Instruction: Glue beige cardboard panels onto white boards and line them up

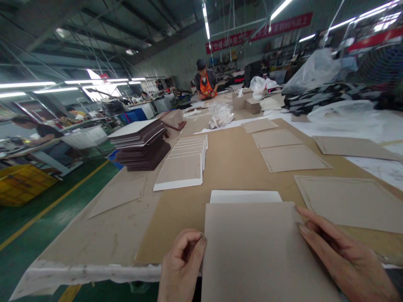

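Observation:
A large greyish-beige board point(252, 247) is held up at the table's front edge, between my two hands. My left hand point(184, 262) pinches its left edge between thumb and curled fingers. On the other side, my right hand point(343, 251) grips the right edge near the upper corner, thumb and forefinger closed on it. Beyond the board's top edge a white sheet point(245, 196) shows; its lower part is hidden. Further off lies a fanned row of beige boards with white borders point(181, 170). Several beige boards point(292, 158) are laid out on the right.
A tall stack of dark brown and white sheets point(141, 147) stands at the table's left edge. Crumpled clear plastic point(221, 114) lies mid-table. At the far end stands a person in an orange apron point(206, 86). A yellow bin point(25, 184) is on the floor at left.

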Demonstrator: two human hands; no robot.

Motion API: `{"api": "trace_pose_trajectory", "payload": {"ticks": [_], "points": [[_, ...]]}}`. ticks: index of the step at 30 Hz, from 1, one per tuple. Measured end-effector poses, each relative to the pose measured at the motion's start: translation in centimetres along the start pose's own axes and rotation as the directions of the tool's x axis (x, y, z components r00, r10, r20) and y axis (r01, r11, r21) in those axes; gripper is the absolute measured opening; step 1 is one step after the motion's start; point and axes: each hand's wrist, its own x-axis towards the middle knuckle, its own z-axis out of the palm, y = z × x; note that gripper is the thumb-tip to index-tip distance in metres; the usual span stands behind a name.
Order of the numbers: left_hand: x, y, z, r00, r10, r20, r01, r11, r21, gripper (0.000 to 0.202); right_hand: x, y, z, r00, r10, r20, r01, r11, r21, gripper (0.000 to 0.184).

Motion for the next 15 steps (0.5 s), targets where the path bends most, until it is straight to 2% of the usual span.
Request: {"api": "trace_pose_trajectory", "payload": {"ticks": [3,5,7,9,12,15], "points": [[2.4,0.3,1.3,0.998,-0.069,0.011,0.069,0.998,0.004,0.037,1.6,-1.3,0.7,1.000,-0.021,-0.007,0.021,1.000,0.020,0.050],[3.7,0.1,2.0,0.993,-0.116,0.031,0.116,0.993,-0.008,0.038,2.4,-1.3,1.2,1.000,0.020,-0.016,-0.020,0.999,0.045,0.052],[4.7,-0.1,2.5,0.989,-0.136,0.053,0.136,0.991,0.013,0.038,3.1,-0.7,1.6,0.996,0.082,-0.032,-0.081,0.996,0.030,0.054],[5.4,-0.3,2.8,0.987,-0.148,0.062,0.145,0.988,0.054,0.038,3.7,0.1,1.9,0.995,0.094,-0.019,-0.094,0.996,-0.008,0.054],[6.1,-0.4,2.8,0.984,-0.169,0.051,0.161,0.979,0.128,0.038,4.4,1.3,2.3,0.998,0.050,0.037,-0.048,0.998,-0.044,0.050],[6.4,-0.4,2.9,0.984,-0.175,0.045,0.165,0.972,0.168,0.038,4.7,2.4,2.8,0.999,-0.002,0.044,0.006,0.996,-0.088,0.050]]}}
